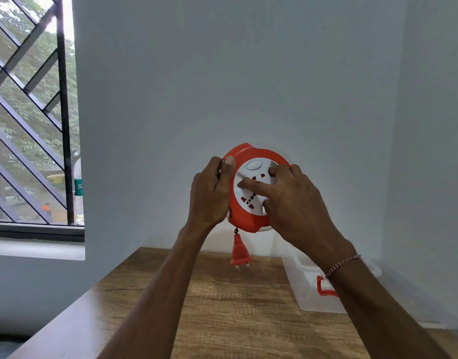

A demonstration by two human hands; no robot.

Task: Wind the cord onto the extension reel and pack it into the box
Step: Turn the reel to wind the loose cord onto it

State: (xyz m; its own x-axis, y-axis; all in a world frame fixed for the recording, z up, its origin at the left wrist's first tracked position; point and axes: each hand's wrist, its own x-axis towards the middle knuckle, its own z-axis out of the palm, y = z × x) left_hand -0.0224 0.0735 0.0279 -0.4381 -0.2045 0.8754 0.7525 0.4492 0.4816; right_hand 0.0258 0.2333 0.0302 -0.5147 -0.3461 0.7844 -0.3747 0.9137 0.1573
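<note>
While both hands hold the extension reel up in the air above the bench, its flat socket face tilts toward the person. Left hand is clamped round the reel's left rim, thumb on the orange edge. Right hand lies spread on the white centre disc, fingers pressed into it, likely to turn it. Cord looks nearly all wound in: only the orange plug dangles just beneath. Clear plastic box sits below and to the right, nearer the right hand.
</note>
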